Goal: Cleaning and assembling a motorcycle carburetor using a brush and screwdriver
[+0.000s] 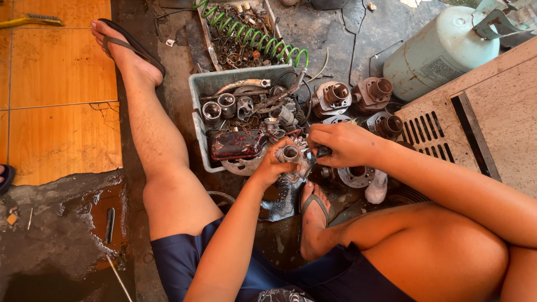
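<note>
The person sits on the floor (313,22) with both hands out in front, over a clutter of engine parts. The left hand (272,166) is curled around a small grey metal part (292,155) with a round opening on top, gripping it from the left and below. The right hand (342,144) comes in from the right with its fingers closed around a small dark tool (323,151), whose tip meets the metal part. The part is held just above the near right corner of a grey plastic bin (208,84) that is full of metal cylinders, rings and a dark red casing (237,144). Beyond the bin lies a tray with a green coiled spring (254,34). To the right of the bin stand several finned engine cylinders (373,92), and further right a pale green gas tank (442,47) lies on its side. The person's right foot in a sandal (315,210) rests just below the hands
</note>
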